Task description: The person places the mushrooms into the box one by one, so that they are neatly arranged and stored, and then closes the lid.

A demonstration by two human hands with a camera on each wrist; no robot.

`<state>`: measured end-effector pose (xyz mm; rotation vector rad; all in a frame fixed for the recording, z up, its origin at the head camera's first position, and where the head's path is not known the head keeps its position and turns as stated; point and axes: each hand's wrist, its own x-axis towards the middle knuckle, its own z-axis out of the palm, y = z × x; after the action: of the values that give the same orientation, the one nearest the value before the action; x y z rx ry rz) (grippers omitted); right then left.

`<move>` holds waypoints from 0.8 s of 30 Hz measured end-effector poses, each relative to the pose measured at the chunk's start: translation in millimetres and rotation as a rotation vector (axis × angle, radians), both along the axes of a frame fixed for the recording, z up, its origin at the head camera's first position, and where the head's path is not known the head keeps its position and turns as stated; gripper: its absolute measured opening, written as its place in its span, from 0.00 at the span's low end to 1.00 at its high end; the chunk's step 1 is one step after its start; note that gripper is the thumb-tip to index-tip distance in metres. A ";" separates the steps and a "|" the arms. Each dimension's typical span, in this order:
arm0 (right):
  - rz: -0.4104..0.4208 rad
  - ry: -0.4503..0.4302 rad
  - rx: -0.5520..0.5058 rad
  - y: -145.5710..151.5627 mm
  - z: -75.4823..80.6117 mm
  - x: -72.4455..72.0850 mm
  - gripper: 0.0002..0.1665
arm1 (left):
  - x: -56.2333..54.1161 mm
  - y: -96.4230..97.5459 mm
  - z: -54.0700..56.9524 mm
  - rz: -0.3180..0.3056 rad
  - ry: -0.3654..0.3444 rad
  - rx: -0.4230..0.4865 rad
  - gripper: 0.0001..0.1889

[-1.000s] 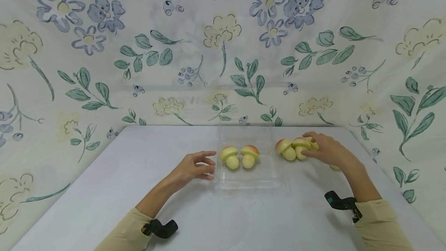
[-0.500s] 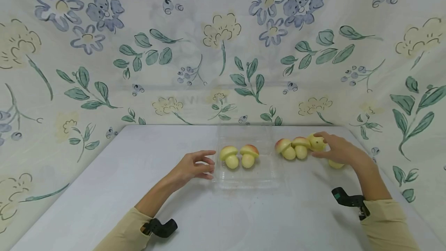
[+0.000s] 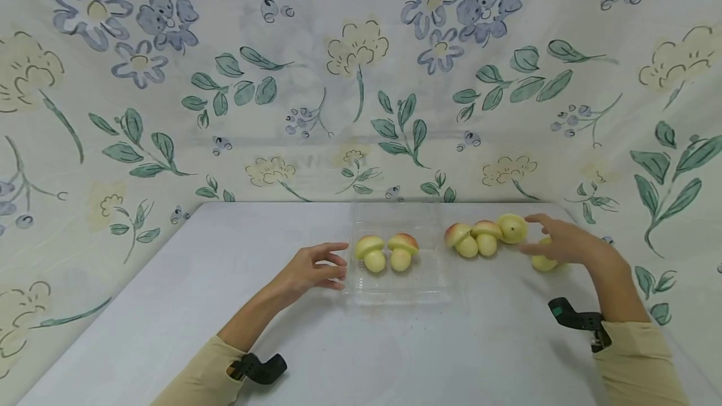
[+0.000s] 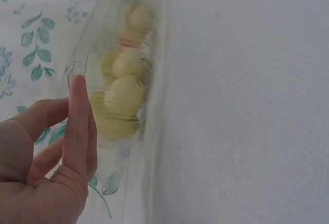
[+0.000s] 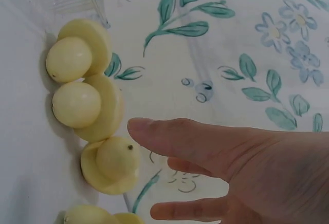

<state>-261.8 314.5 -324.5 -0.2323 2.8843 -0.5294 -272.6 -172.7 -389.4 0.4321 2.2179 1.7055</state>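
A clear plastic box (image 3: 434,281) holds two yellow mushroom-shaped pieces with reddish caps, one (image 3: 375,259) on the left and the other (image 3: 401,259) beside it. At the box's left side is my left hand (image 3: 309,272), fingers loosely bent; the left wrist view has its fingertips right at the clear rim. Right of the box lie more mushroom pieces: two (image 3: 467,244) (image 3: 487,243) side by side, then one (image 3: 512,229) with its round end facing me. My right hand (image 3: 570,240) hovers with spread fingers, holding nothing, and partly hides another piece (image 3: 543,262).
The white table (image 3: 361,356) ends at a flower-patterned cloth (image 3: 316,80) behind it. A lid-like clear panel (image 3: 395,213) rises at the back of the box. Black wrist cameras (image 3: 262,368) sit on both sleeves.
My right hand has moved to the right, away from the side-by-side mushroom pieces, uncovering the one with its round end showing. The left hand stays at the box.
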 end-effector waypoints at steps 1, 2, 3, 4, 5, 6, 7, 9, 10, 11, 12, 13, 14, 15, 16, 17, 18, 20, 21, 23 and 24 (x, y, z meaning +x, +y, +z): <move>-0.007 -0.011 0.005 1.0 -0.2 -0.1 0.50 | 0.0 0.0 0.1 0.000 0.000 -0.001 0.34; -0.011 -0.018 0.013 2.0 -0.6 -0.3 0.51 | 0.0 0.1 0.1 0.001 0.001 -0.001 0.34; -0.018 -0.024 0.021 3.2 -1.1 -0.5 0.51 | 0.0 0.1 0.1 0.001 0.000 -0.001 0.33; -0.024 -0.033 0.024 4.6 -1.5 -0.8 0.52 | 0.0 0.2 0.2 0.001 -0.001 0.000 0.33; -0.033 -0.039 0.028 6.1 -2.0 -1.0 0.52 | -0.1 0.3 0.2 0.001 -0.001 0.001 0.33; -0.044 -0.049 0.028 7.7 -2.6 -1.4 0.52 | -0.2 0.3 0.1 0.002 -0.002 0.002 0.33; -0.056 -0.061 0.025 9.3 -3.0 -1.7 0.53 | -0.3 0.4 0.1 0.002 -0.002 0.004 0.33; -0.079 -0.090 0.011 12.2 -3.6 -2.0 0.55 | -0.4 0.5 0.1 0.004 -0.002 0.006 0.33; -0.092 -0.108 0.001 13.4 -3.9 -2.1 0.55 | -0.4 0.5 0.1 0.005 -0.002 0.006 0.33; -0.106 -0.122 -0.004 14.5 -4.2 -2.1 0.55 | -0.4 0.4 0.0 0.007 -0.004 0.006 0.33; -0.119 -0.137 -0.013 15.5 -4.6 -2.1 0.55 | -0.3 0.3 0.0 0.008 -0.005 0.007 0.33; -0.130 -0.149 -0.017 16.3 -5.0 -1.9 0.55 | -0.2 0.2 -0.1 0.009 -0.007 0.006 0.33; -0.137 -0.157 -0.021 17.5 -5.3 -1.9 0.55 | -0.1 0.1 -0.2 0.010 -0.008 0.005 0.33; -0.143 -0.162 -0.023 18.4 -5.9 -1.7 0.54 | 0.1 0.0 -0.3 0.010 -0.009 0.004 0.34; -0.148 -0.165 -0.022 19.5 -6.6 -1.7 0.54 | 0.2 -0.1 -0.4 0.010 -0.010 0.003 0.34; -0.151 -0.164 -0.022 20.5 -7.6 -1.8 0.53 | 0.3 -0.1 -0.5 0.011 -0.010 0.002 0.34; -0.153 -0.164 -0.022 21.7 -8.9 -2.0 0.53 | 0.4 -0.1 -0.5 0.011 -0.011 0.001 0.34; -0.152 -0.161 -0.024 24.3 -12.3 -3.1 0.53 | 0.2 0.0 -0.5 0.012 -0.012 0.001 0.34; -0.151 -0.162 -0.026 25.1 -14.2 -3.7 0.53 | 0.2 0.1 -0.5 0.013 -0.011 0.002 0.34; -0.144 -0.163 -0.031 26.9 -17.7 -5.6 0.52 | 0.0 0.2 -0.3 0.015 -0.013 0.004 0.33; -0.141 -0.163 -0.031 27.5 -19.6 -6.6 0.52 | 0.0 0.4 -0.1 0.015 -0.014 0.004 0.33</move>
<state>-268.4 342.0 -344.0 0.0098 2.7481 -0.5889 -272.6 -172.3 -389.5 0.4041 2.2136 1.7163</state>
